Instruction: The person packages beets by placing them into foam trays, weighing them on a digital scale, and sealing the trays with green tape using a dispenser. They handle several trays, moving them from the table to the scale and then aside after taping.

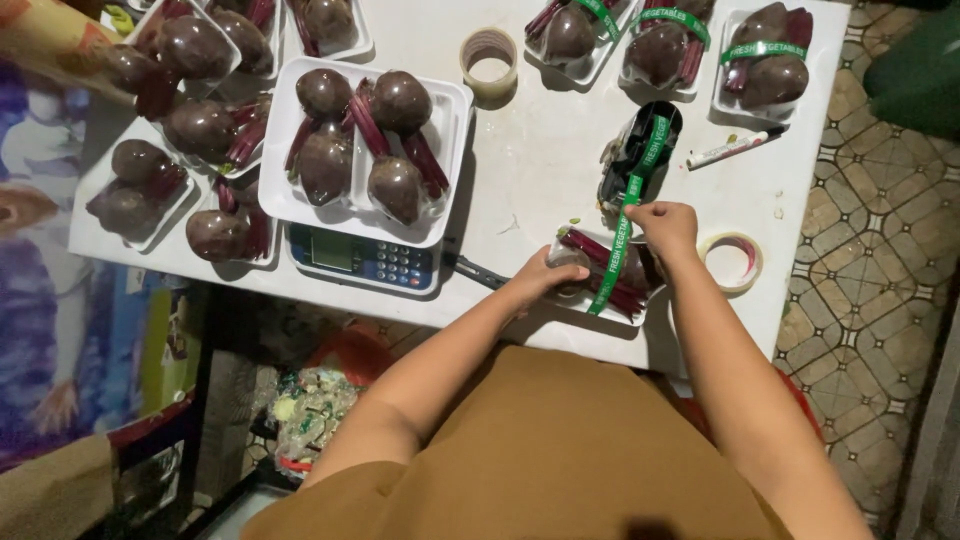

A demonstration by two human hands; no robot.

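Both forearms reach forward to a small white tray of wrapped beetroot at the counter near edge. Left hand cups the tray's left side, fingers curled. Right hand pinches the green tape, which runs diagonally from dispenser down across the tray.

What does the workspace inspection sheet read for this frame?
Surface: white table, crowded.
Job's things: wrapped beet tray at the near edge; green tape runs over it from a dispenser.
Clutter: beet trays, one on a scale; two tape rolls; marker.
Hands: left hand steadies the tray; right hand pinches the tape.
Cables: nothing seen.
Surroundings: tiled floor; scraps under the table.
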